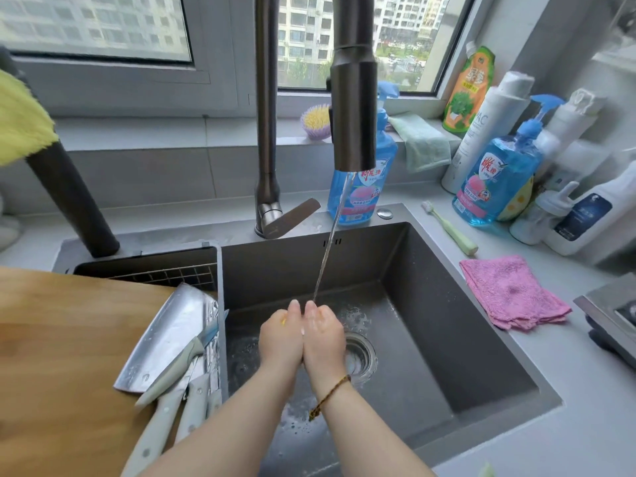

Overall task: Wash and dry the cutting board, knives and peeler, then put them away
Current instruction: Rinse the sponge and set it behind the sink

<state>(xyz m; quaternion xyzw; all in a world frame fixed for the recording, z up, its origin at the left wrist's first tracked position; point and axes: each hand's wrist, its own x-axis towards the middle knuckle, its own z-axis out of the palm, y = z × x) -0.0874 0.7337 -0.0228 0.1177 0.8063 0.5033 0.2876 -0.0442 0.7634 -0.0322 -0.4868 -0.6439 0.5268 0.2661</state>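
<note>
Head view, looking down into the sink (447,339). Shows the left hand (280,339) and right hand (323,335) pressed side by side at centre, fingers straight and relaxed, grasping nothing, cupped under the thin stream (327,249) from the tap spout (352,115) at 12 o'clock, likely to rinse them. Shows the cutting board (62,356) at 9 o'clock, apparently lying partly over the draining basket (148,266), probably so run-off drains into the sink. Shows the cleaver (168,335) and pale-handled knives (172,376) stacked at its right edge, handles toward 6 o'clock for easy reach. Pink cloth (512,290) at 3 o'clock on the bench (592,425), handy for drying. Cannot pick out the peeler: perhaps the blue-edged piece (210,329) beside the cleaver, mostly covered. Board's left part cut off by the frame; knife handles partly behind the left forearm.
</note>
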